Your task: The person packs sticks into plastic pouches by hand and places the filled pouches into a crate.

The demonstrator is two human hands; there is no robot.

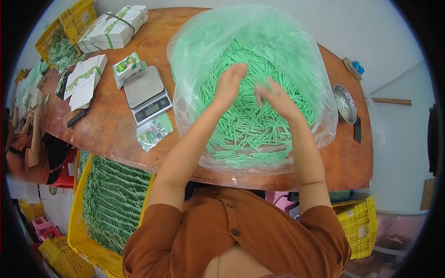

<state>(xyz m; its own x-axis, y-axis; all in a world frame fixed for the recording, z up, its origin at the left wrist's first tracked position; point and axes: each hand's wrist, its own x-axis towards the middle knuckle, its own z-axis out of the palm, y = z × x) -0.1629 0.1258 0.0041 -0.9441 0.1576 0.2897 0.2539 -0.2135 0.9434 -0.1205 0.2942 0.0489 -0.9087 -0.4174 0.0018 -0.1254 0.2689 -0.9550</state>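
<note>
A large clear plastic bag [185,51] lies wide open on the table, holding a heap of thin green sticks [259,127]. Over the heap, toward its left side, is my left hand [229,84]; its fingers are curled together and whatever they hold is hidden. My right hand [278,97] is above the middle of the same heap, smeared by motion. A blurred green patch shows near its fingertips, too unclear to name. Both forearms reach in across the bag's front edge.
Left of the bag stand a digital scale [144,88], a small printed box [127,67] and a packet of green sticks [155,132]. A metal bowl [345,104] is at right. Below the table, a yellow crate [76,222] holds green packets. Another person [30,153] sits at left.
</note>
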